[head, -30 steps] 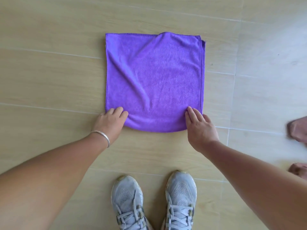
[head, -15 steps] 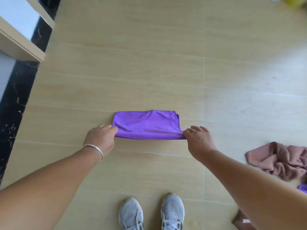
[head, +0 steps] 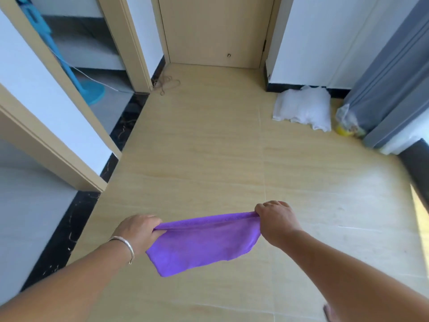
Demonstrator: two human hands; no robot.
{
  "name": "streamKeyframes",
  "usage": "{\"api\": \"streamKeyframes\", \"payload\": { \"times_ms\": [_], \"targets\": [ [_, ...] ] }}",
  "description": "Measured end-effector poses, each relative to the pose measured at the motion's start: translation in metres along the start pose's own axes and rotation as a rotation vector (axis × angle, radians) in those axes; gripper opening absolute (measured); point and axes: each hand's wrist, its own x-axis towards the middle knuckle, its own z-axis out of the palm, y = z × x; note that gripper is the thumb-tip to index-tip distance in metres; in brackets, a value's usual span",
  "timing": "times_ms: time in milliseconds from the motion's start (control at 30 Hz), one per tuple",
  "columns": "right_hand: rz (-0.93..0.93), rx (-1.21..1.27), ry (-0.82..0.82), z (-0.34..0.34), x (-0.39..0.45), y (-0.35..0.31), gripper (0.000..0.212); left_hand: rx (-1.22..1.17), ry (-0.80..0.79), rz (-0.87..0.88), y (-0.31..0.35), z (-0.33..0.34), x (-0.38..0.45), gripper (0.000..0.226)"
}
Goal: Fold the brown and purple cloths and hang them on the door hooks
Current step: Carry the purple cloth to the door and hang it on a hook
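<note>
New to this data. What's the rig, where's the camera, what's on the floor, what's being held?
There is no robot here: a person works with two bare hands. The single picture comes from a wide-angle camera worn on the head, looking forward and down. The left hand, with a silver bangle on its wrist, and the right hand each pinch one end of a folded purple microfibre cloth, held up off the beige wood-look floor. On the floor lie a white crumpled cloth bundle, a clear plastic bag with yellow contents and a tangle of thin brown string. A closed beige door stands ahead.
</note>
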Motion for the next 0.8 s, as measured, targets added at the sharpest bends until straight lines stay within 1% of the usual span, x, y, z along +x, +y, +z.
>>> {"api": "streamKeyframes", "payload": {
  "times_ms": [67, 133, 233, 267, 333, 367, 467, 500, 600, 700, 733, 800],
  "targets": [
    [-0.012, -0.024, 0.015, -0.050, 0.002, 0.003, 0.033, -0.001, -0.050, -0.024, -0.002, -0.048, -0.004, 0.028],
    [-0.024, -0.051, 0.038, -0.106, -0.001, 0.007, 0.031, 0.020, -0.058, -0.016, -0.007, -0.103, -0.011, 0.029],
    [-0.024, -0.090, 0.087, -0.191, -0.010, 0.014, 0.031, 0.033, 0.000, -0.001, -0.013, -0.188, -0.023, 0.031],
    [-0.016, -0.094, 0.110, -0.220, -0.014, 0.016, 0.031, 0.022, 0.024, -0.009, -0.015, -0.218, -0.030, 0.033],
    [0.006, -0.110, 0.148, -0.275, -0.024, 0.022, 0.030, 0.031, 0.051, -0.023, -0.014, -0.275, -0.045, 0.047],
    [0.016, -0.116, 0.176, -0.301, -0.029, 0.024, 0.030, 0.052, 0.068, -0.026, -0.013, -0.303, -0.053, 0.048],
    [0.032, -0.110, 0.270, -0.373, -0.046, 0.028, 0.032, 0.161, 0.157, -0.028, -0.007, -0.380, -0.077, 0.023],
    [0.033, -0.112, 0.300, -0.396, -0.054, 0.029, 0.032, 0.188, 0.190, -0.043, -0.003, -0.404, -0.088, 0.021],
    [0.039, -0.115, 0.370, -0.456, -0.074, 0.032, 0.030, 0.203, 0.311, -0.080, 0.003, -0.461, -0.120, 0.022],
    [0.040, -0.116, 0.411, -0.503, -0.093, 0.035, 0.030, 0.154, 0.442, -0.100, 0.004, -0.500, -0.147, 0.015],
    [0.038, -0.113, 0.419, -0.515, -0.098, 0.036, 0.032, 0.140, 0.460, -0.102, 0.004, -0.511, -0.154, 0.016],
    [0.023, -0.117, 0.442, -0.541, -0.112, 0.037, 0.036, 0.126, 0.458, -0.096, 0.005, -0.537, -0.170, 0.027]
  ]
}}
